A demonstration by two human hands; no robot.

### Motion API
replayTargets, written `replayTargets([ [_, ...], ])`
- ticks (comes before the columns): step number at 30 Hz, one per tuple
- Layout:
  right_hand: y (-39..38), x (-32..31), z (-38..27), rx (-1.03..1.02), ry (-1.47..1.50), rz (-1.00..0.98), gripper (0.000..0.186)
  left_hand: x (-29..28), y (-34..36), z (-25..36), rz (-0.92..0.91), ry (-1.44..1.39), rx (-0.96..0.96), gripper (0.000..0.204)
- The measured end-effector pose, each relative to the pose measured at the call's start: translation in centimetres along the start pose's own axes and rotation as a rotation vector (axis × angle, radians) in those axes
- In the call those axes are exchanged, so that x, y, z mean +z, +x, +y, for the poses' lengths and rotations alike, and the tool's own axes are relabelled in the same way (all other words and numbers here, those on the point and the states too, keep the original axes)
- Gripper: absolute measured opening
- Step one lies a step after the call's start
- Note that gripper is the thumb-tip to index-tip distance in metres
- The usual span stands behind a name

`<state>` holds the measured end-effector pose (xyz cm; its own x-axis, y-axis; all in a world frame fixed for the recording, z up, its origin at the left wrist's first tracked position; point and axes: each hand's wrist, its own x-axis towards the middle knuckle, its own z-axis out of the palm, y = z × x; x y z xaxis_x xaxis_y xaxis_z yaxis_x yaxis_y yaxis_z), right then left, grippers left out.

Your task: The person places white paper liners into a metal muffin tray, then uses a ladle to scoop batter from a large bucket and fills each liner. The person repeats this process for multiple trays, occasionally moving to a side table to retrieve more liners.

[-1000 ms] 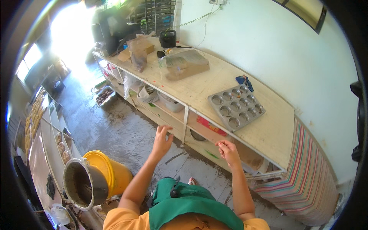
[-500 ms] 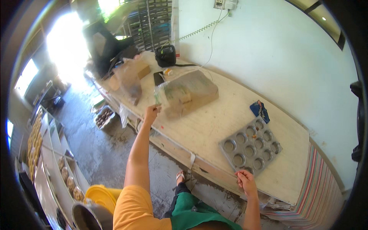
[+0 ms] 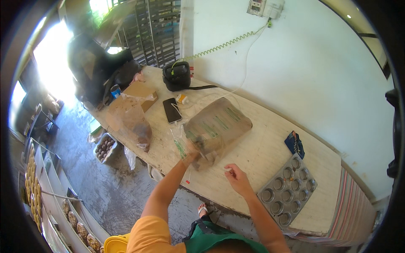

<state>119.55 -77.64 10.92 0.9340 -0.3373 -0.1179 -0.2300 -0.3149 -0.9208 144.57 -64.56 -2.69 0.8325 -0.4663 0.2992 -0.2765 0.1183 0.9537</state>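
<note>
**Hands at the plastic-wrapped bag**

At the counter's [image 3: 261,156] near edge, the left hand [image 3: 193,155] reached the bottom corner of a big brown bag in clear plastic [image 3: 217,126]; how far it had closed could not be told. The right hand [image 3: 237,176], at five o'clock from the bag, hung loosely curled, fingertips pinched, apparently holding nothing. That bag looked heavy, slumped and slippery-skinned, best gripped low at both corners. A muffin tray [image 3: 288,190] lay at four o'clock.

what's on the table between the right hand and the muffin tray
Nothing: in the head view the stretch of table between the right hand and the muffin tray is bare wood.
</note>
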Motion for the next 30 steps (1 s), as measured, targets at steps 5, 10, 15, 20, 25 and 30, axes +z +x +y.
replayTargets([
  [5,4.5,3.2,-0.5,-0.003,0.137,0.014,0.027,-6.9,-6.3,5.2,0.217,0.14,-0.37,0.017],
  [10,2.6,4.2,-1.9,0.028,0.366,-0.268,0.025,-11.5,-15.4,11.9,0.702,0.018,-0.334,0.025],
  [15,1.2,6.1,-5.6,-0.191,0.518,-0.389,0.034,-6.8,-17.1,17.6,0.395,-0.225,-0.268,0.029],
  [20,1.5,3.8,-8.0,-0.366,0.272,-0.386,0.037,-1.6,-15.1,17.9,0.023,-0.481,-0.31,0.028],
  [25,1.0,1.5,-7.5,-0.313,0.022,-0.212,0.03,1.6,-13.6,17.1,-0.14,-0.582,-0.376,0.033],
  [30,-0.2,0.8,-5.7,-0.456,-0.104,0.093,0.03,3.9,-12.8,15.6,-0.198,-0.687,-0.583,0.029],
])
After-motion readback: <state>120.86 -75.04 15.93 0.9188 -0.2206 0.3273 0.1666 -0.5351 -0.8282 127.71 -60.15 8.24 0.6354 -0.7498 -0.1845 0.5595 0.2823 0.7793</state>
